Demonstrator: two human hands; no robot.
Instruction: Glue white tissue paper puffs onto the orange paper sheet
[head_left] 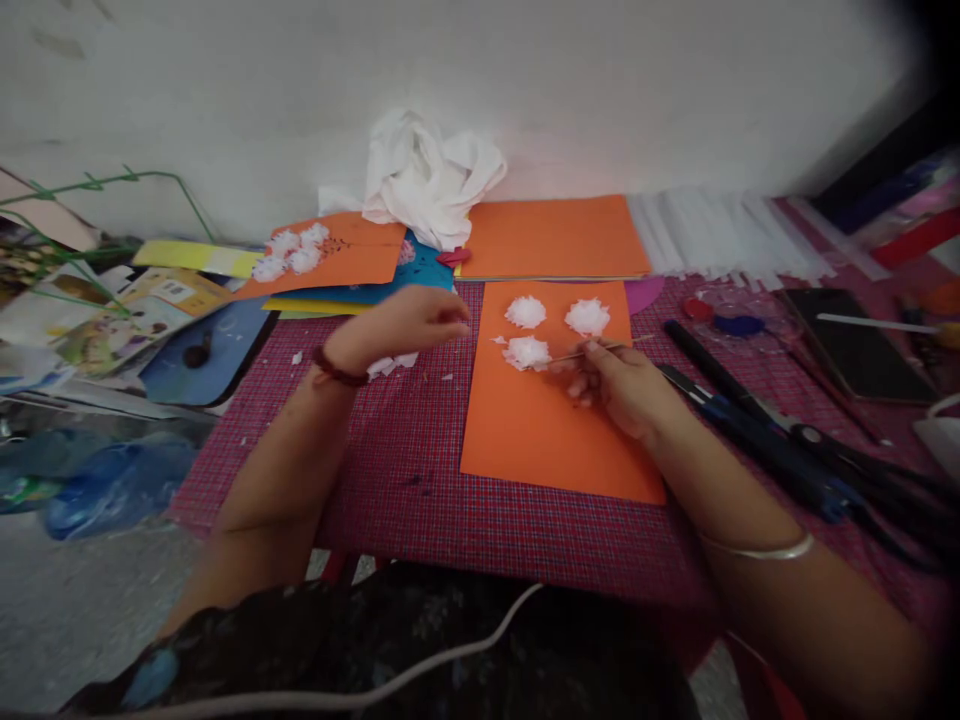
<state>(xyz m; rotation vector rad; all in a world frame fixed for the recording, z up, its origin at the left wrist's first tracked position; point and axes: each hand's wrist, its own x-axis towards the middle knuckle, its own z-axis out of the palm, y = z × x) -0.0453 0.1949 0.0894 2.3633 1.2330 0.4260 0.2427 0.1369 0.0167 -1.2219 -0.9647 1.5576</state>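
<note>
An orange paper sheet [559,430] lies on the checked tablecloth in front of me. It bears three white paper flowers: one at top left [525,312], one at top right [587,317] and a lower one [526,353]. My right hand [604,380] is over the sheet, its fingers closed on a thin wooden stick [621,345]. The stick's tip touches or nearly touches the lower flower's right edge. My left hand [409,322] hovers left of the sheet, fingers loosely stretched, with nothing visible in it. White paper scraps [392,366] lie below it, partly hidden.
Behind are crumpled white paper [427,180], an orange paper stack [555,238] and an orange card with white flowers [322,260]. Glue sticks [712,240] lie back right. Scissors [686,385], a dark cabled tool [787,460] and a phone-like dark slab [862,345] are at right.
</note>
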